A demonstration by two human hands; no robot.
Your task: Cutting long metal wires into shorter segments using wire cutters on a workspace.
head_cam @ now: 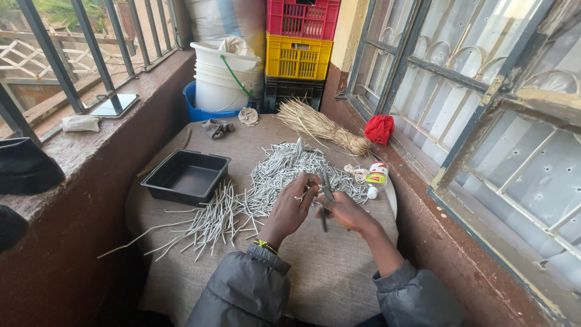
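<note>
Thin grey stick (313, 189) pinched in left hand (292, 209), dark pliers (325, 203) gripped in right hand (345, 212), both just below the stick pile (272, 178). Left of pile, black tray (185, 177); right, glue bottle (376, 177); behind, straw bundle (321, 126).

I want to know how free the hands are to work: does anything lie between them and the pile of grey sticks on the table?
Nothing visible does. The left hand and right hand are together at the near edge of the pile of grey sticks, pinching a stick. The black tray sits off to the left, the glue bottle to the right.
</note>
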